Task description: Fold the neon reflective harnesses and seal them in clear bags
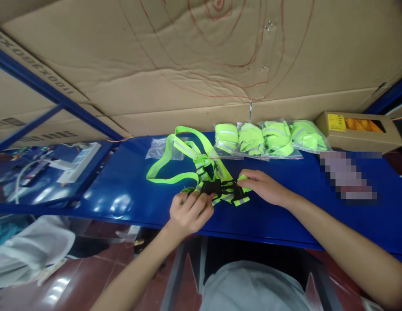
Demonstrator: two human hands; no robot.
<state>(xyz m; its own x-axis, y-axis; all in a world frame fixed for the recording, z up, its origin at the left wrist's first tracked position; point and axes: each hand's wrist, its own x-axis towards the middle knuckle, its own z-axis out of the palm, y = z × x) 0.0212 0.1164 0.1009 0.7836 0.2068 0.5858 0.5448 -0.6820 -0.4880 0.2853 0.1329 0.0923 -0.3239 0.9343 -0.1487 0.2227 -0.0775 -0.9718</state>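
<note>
A neon-yellow reflective vest (173,178) made of elastic straps lies loosely spread on the blue shelf (123,194). My left hand (192,210) is closed around its black buckle (211,188) at the near side. Pinched in the fingers of my right hand (261,185) is a strap end beside the buckle's prong half (233,190). The two buckle halves are close together; whether they are locked I cannot tell. Behind the vest lies a crumpled clear plastic bag (154,148).
Several bagged yellow vests (251,139) stand in a row at the back. To their right is a cardboard box (376,140) with a window. A cardboard wall (188,95) rises behind. Far left, a white power strip (81,162) lies beyond a blue frame bar (48,93).
</note>
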